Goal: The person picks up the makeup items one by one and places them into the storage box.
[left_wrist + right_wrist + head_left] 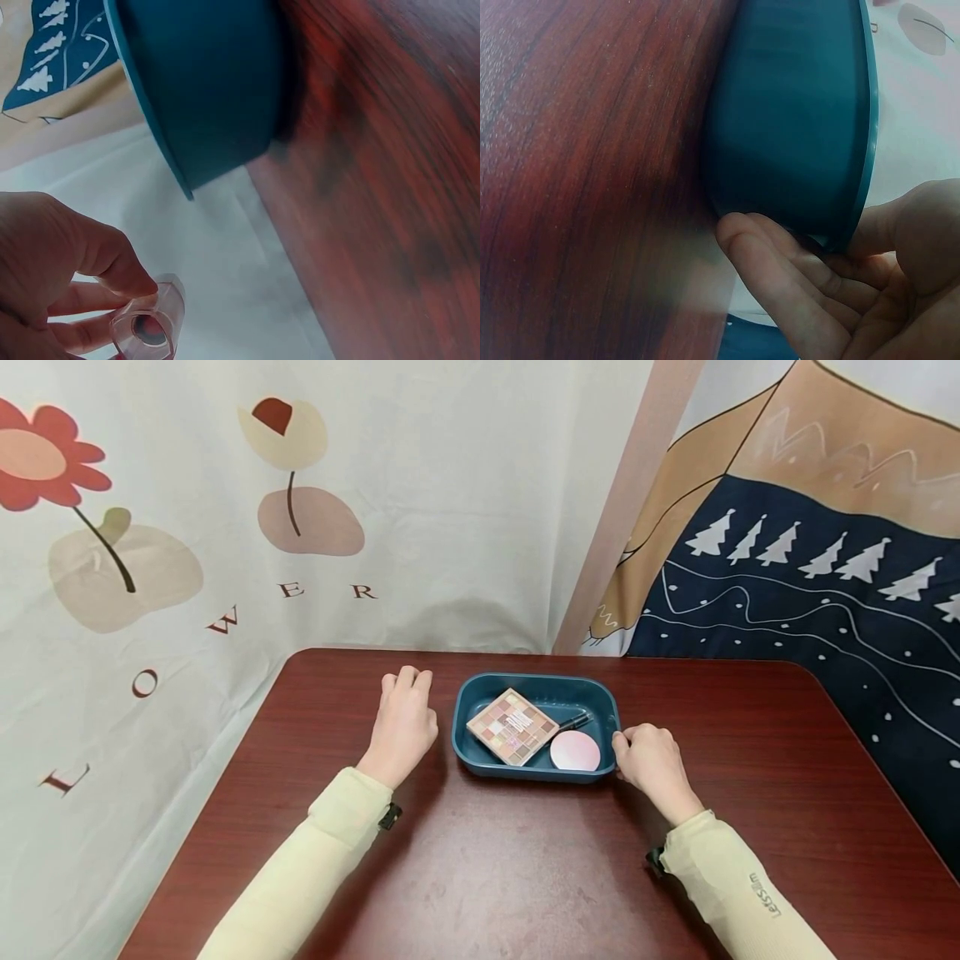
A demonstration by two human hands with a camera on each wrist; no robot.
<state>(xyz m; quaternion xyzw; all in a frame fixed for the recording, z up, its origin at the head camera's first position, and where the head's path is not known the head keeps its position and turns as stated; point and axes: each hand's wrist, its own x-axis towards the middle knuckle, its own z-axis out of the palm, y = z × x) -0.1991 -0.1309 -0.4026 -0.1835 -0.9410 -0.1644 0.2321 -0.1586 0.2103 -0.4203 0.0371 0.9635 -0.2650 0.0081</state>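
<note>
A teal rectangular bin [536, 773] stands near the back of the table. In it lie an eyeshadow palette [504, 727], a round pink compact [576, 750] and a slim black makeup tube [576, 721]. My left hand [401, 718] is just left of the bin, apart from it. Between thumb and fingers it pinches a small clear, pink-tinted tube [154, 319], seen end-on in the left wrist view and hidden in the head view. My right hand [651, 762] grips the bin's right end, with fingers against the outer wall [791, 127] and the thumb by the rim.
The dark red wooden table [495, 860] reaches back to a white curtain [450, 510] printed with flowers and letters. A navy and tan cloth [795, 585] with white trees hangs at the right. A black wrist strap [391, 816] shows at my left sleeve.
</note>
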